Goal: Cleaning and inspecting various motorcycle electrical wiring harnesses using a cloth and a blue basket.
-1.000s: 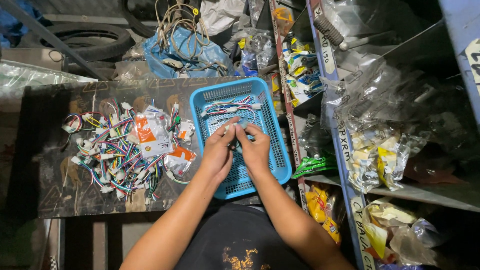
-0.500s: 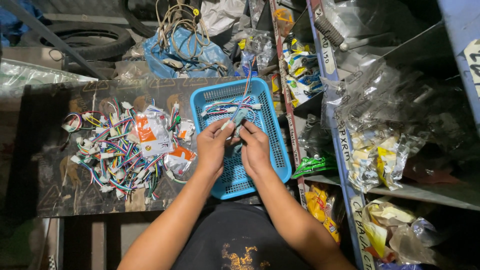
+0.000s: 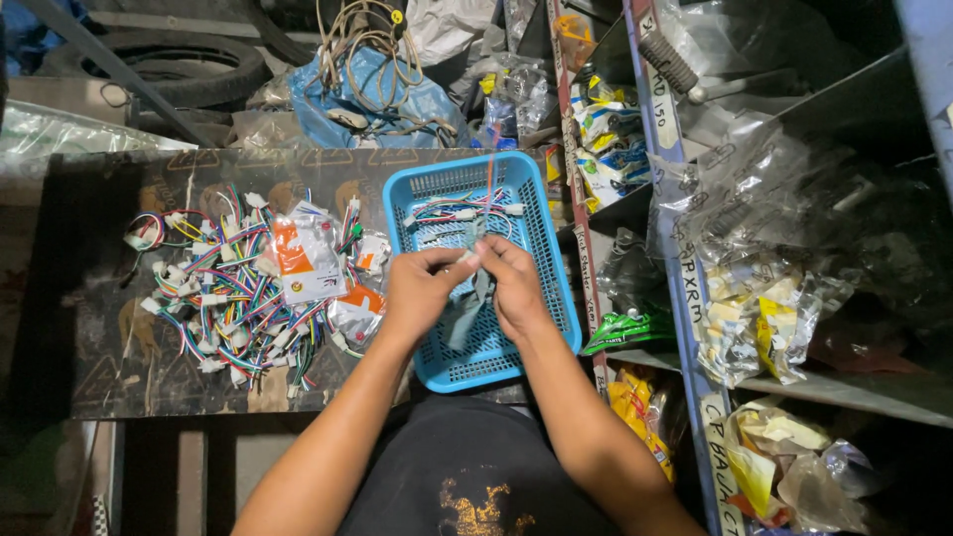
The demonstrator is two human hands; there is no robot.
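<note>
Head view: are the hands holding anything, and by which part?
Both hands, left hand and right hand, pinch a small clear packet by its top edge above the blue basket. Its contents cannot be told.

Blue basket (image 3: 556, 298), multicoloured wire bundles (image 3: 238, 298)

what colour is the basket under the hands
Light blue plastic mesh basket, seen in the head view, the only one; both hands work just above it.
</note>
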